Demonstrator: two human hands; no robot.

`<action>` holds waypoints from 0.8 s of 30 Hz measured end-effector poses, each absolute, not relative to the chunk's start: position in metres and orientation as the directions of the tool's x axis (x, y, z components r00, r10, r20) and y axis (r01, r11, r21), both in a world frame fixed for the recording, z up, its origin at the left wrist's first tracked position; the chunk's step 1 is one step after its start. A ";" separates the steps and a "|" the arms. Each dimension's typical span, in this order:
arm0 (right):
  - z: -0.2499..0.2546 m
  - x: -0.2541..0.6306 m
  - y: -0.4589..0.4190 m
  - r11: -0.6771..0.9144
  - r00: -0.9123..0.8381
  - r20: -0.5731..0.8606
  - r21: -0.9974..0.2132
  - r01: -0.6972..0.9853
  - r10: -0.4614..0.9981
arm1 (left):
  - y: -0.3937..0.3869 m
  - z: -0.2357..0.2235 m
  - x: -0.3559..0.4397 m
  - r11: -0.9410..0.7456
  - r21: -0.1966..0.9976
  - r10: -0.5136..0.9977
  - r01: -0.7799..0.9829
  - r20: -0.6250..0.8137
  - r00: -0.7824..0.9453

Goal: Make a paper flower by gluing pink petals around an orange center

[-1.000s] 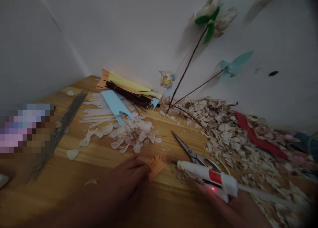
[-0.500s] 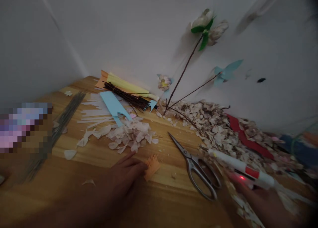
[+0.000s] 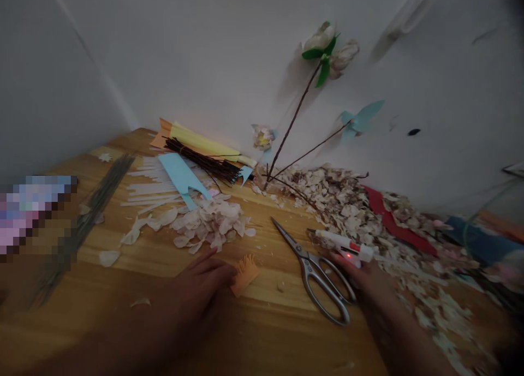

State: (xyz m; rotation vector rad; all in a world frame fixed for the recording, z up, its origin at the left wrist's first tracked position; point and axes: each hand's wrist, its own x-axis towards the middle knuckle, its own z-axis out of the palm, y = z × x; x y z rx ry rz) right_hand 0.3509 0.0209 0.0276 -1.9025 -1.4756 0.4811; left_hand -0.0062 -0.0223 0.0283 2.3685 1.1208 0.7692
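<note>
My left hand lies flat on the wooden table, fingers stretched out. Its fingertips touch the edge of a small orange fringed paper piece. My right hand is at the grip of a white glue gun with a red band and a glowing red light. The gun's nozzle points left and it sits low over the paper scraps. The fingers are dim but appear wrapped round the grip. Steel scissors lie closed on the table between my hands, their handles just left of my right hand.
A heap of pale paper petals lies beyond my left hand. A wide spread of scraps covers the right side. Blue paper, dark wire stems, yellow paper and white strips lie at the back. Paper flowers on stems lean on the wall.
My right hand carried the glue gun from in front of the scissors out to the right, then back onto the scraps behind the scissors. My left hand stayed on the orange piece.
</note>
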 end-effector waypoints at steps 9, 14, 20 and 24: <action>0.029 0.383 -0.008 -0.164 0.313 0.237 -0.493 0.854 0.920 | -0.014 0.021 -0.006 -0.610 0.536 0.788 0.583 0.331 0.520; 0.038 0.352 -0.054 -0.180 0.239 0.435 -0.173 0.968 0.868 | -0.010 0.017 -0.006 -0.626 0.491 0.774 0.606 0.298 0.559; 0.043 0.265 -0.065 0.397 -0.281 0.535 -0.112 0.911 0.797 | -0.006 0.015 0.000 -0.700 0.417 0.714 0.580 0.397 0.577; 0.044 0.237 -0.053 0.516 -0.369 0.515 -0.175 0.838 0.774 | -0.004 0.016 0.004 -0.714 0.401 0.700 0.574 0.409 0.586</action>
